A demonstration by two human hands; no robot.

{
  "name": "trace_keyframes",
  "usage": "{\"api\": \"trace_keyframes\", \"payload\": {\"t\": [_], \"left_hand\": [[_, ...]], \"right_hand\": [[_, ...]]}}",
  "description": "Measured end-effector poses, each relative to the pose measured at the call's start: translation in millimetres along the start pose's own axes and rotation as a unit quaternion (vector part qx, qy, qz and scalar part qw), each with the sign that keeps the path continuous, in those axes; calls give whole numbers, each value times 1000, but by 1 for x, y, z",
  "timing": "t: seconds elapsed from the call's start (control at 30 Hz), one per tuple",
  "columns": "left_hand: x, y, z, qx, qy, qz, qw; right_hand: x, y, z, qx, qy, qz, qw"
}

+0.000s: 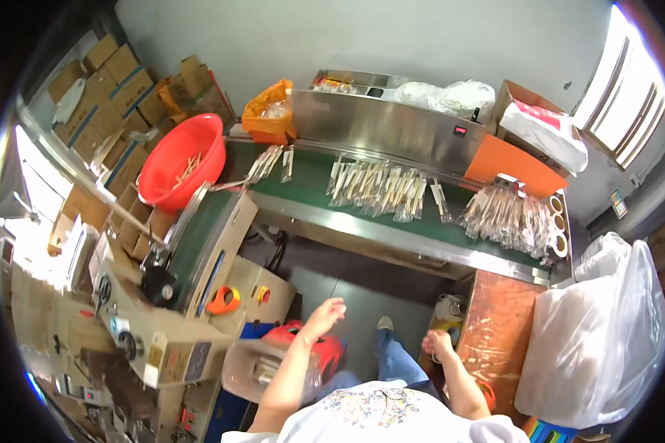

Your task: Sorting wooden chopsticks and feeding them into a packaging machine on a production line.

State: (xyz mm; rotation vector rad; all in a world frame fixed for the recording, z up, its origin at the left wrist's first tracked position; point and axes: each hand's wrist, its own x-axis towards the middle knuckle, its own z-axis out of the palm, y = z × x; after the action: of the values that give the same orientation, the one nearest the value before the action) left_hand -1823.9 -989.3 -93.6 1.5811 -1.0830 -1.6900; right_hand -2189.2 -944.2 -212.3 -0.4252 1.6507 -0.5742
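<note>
My left hand [325,319] hangs in the air over the floor, fingers loosely curled, and nothing shows in it. Over by the brown table, my right hand [437,343] is curled into a loose fist with no visible object. Neither hand touches the green conveyor belt [303,193] in front of me. On the belt lies a wide row of clear packets of slim wooden sticks [380,188]. A bigger heap of similar packets [506,221] is piled at its right end. A few packets [266,164] lie at the left end.
A red basin [177,166] holding loose sticks stands at the left corner, near an orange bag [270,114]. A machine with an orange ring of tape [223,300] is left. A brown table [499,325] and large plastic sack [584,347] stand right; cartons [125,88] are stacked behind.
</note>
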Motion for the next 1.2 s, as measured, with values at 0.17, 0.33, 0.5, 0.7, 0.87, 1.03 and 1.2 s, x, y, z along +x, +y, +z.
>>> {"api": "trace_keyframes", "payload": {"t": [0.17,0.33,0.5,0.7,0.87,1.03,1.2], "left_hand": [[82,78,-22,33,-172,-68,982],[224,128,-95,44,-32,-18,998],[399,139,-240,209,193,20,959],[530,162,-219,399,193,-8,896],[542,154,-87,406,154,-69,898],[511,132,2,300,68,21,951],[510,141,26,-128,-103,-135,977]], "right_hand": [[96,-196,54,-9,-63,-133,989],[221,-306,46,-41,19,-155,987],[303,-389,68,-89,149,-118,978],[383,-390,60,-318,398,-270,817],[357,-409,169,-373,394,-61,838],[315,-383,225,-113,124,-253,953],[306,-358,154,229,-35,35,972]]}}
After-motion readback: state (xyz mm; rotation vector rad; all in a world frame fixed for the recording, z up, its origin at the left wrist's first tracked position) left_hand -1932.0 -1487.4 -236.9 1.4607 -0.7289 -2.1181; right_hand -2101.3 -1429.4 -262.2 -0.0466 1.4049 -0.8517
